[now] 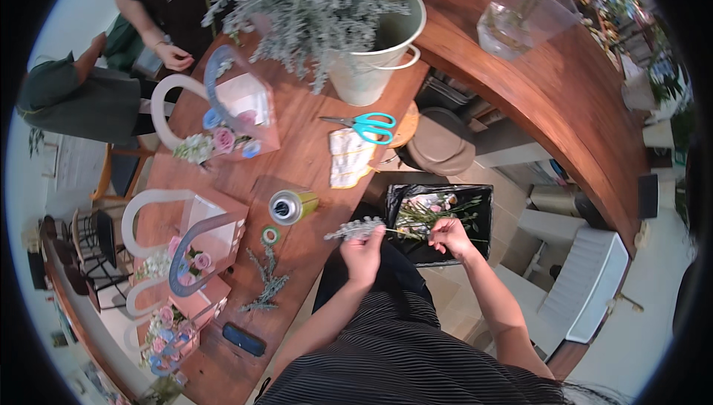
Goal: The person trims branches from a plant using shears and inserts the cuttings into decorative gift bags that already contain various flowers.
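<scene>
My left hand pinches a sprig of silvery-grey foliage. Its leafy head points left and its bare pale stem runs right. Near the stem's far end is my right hand, fingers curled together; whether they grip the stem or a stripped bit is too small to tell. Both hands are off the table's edge, the right one over a bin lined with black plastic. Cut green stems and scraps lie in the bin. More silvery sprigs rest on the wooden table to the left.
Pink flower boxes with looped handles line the table's far side. Nearer are a spray can, green tape roll, phone, turquoise-handled scissors on a cloth, and a foliage bucket. Two people stand beyond.
</scene>
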Demonstrator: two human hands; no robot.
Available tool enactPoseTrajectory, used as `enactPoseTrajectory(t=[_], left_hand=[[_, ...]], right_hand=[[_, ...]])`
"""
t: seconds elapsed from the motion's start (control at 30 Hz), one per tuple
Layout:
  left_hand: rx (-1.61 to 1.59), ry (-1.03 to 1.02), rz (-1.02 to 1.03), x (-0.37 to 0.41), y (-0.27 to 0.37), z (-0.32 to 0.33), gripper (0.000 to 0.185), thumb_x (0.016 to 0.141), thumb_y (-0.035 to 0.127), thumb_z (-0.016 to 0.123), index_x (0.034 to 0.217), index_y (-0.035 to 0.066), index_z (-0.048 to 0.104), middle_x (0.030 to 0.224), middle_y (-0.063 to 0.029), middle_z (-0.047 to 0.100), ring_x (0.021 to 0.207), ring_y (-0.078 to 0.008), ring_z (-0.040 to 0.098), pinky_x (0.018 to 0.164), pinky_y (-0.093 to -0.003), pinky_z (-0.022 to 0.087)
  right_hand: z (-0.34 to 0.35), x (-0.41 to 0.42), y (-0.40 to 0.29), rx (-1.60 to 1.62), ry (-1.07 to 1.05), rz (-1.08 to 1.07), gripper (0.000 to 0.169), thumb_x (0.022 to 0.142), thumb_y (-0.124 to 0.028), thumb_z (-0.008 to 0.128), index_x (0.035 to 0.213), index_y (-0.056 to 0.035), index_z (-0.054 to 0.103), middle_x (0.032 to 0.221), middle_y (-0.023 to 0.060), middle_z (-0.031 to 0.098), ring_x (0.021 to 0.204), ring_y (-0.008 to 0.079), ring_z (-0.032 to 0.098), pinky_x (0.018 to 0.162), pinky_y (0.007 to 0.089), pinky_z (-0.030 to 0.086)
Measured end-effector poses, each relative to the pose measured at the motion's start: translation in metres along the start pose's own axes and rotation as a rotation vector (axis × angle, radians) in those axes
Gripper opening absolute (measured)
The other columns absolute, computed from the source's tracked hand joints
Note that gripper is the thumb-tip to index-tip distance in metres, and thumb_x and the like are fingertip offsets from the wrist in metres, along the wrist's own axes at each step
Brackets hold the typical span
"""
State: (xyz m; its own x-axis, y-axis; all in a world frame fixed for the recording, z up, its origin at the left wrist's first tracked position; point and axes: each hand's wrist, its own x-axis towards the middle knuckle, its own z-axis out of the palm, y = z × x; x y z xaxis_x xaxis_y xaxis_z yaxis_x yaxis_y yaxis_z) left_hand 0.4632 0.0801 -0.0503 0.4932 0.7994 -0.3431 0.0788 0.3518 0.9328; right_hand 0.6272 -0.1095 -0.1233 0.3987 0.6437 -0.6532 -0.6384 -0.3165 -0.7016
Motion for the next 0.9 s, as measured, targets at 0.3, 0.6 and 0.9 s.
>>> enactPoseTrajectory(t=[0.3, 0.6, 0.9], left_hand=[[0.052, 0.072, 0.067, 0.025, 0.023, -0.006, 0.013, 0.082, 0.010, 0.074, 0.078, 0.003, 0.064, 0.072, 0.0061, 0.057, 0.064, -0.0018, 0.046, 0.058, -0.0212, 0.039], [-0.310, -0.168, -0.090, 0.022, 0.043, 0.000, 0.028, 0.084, 0.001, 0.069, 0.109, 0.002, 0.057, 0.097, -0.0026, 0.061, 0.087, -0.0073, 0.058, 0.081, -0.0231, 0.048], [-0.275, -0.289, -0.223, 0.013, 0.032, 0.012, 0.010, 0.089, 0.012, 0.066, 0.089, 0.002, 0.064, 0.079, 0.0014, 0.061, 0.070, -0.0036, 0.052, 0.065, -0.0195, 0.043]], right_hand=[[-0.015, 0.025, -0.014, -1.069, 0.194, -0.182, 0.031, 0.086, -0.022, 0.067, 0.110, -0.0027, 0.065, 0.099, 0.0148, 0.068, 0.086, 0.0239, 0.067, 0.079, 0.0302, 0.052], [0.131, -0.017, -0.082, -0.190, 0.070, -0.335, 0.007, 0.089, -0.004, 0.064, 0.084, 0.0000, 0.065, 0.068, -0.0005, 0.061, 0.058, 0.0051, 0.053, 0.053, 0.0199, 0.044], [0.151, -0.040, -0.070, -0.217, 0.315, -0.412, 0.007, 0.087, -0.004, 0.066, 0.083, 0.0012, 0.064, 0.069, 0.0011, 0.062, 0.058, 0.0048, 0.054, 0.053, 0.0193, 0.045]])
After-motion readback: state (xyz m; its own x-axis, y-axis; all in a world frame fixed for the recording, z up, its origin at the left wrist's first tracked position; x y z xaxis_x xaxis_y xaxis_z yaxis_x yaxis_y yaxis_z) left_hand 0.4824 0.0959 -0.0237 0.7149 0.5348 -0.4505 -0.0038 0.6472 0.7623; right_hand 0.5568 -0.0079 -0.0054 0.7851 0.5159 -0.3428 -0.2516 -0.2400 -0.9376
